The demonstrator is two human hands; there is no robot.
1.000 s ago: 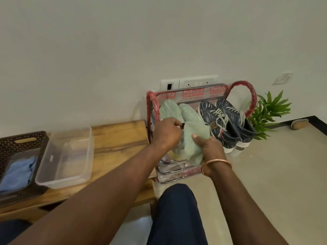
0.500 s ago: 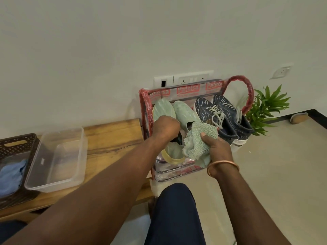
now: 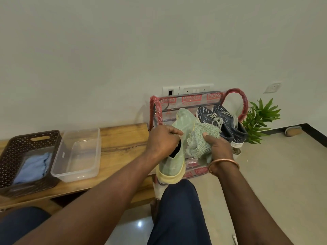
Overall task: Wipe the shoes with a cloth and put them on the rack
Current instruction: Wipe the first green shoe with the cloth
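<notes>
Green shoe (image 3: 174, 157) and cloth (image 3: 203, 137) held before the rack (image 3: 236, 93).
Left hand (image 3: 163, 141) fingers clamp the shoe's collar; right hand (image 3: 219, 147) fingers grip the cloth against it.

We read this as a home entryway; shoe rack (image 3: 192, 99) against the wall (image 3: 106, 50), wooden bench (image 3: 122, 138) beside it; potted plant (image 3: 260, 119), wall sockets (image 3: 187, 89), tiled floor (image 3: 283, 174).

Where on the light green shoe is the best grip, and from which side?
Probably the collar rim at its dark opening, from the left. The light green shoe points toe away, the left hand pinches that thin edge, and the green cloth in the right hand covers its right side.
</notes>
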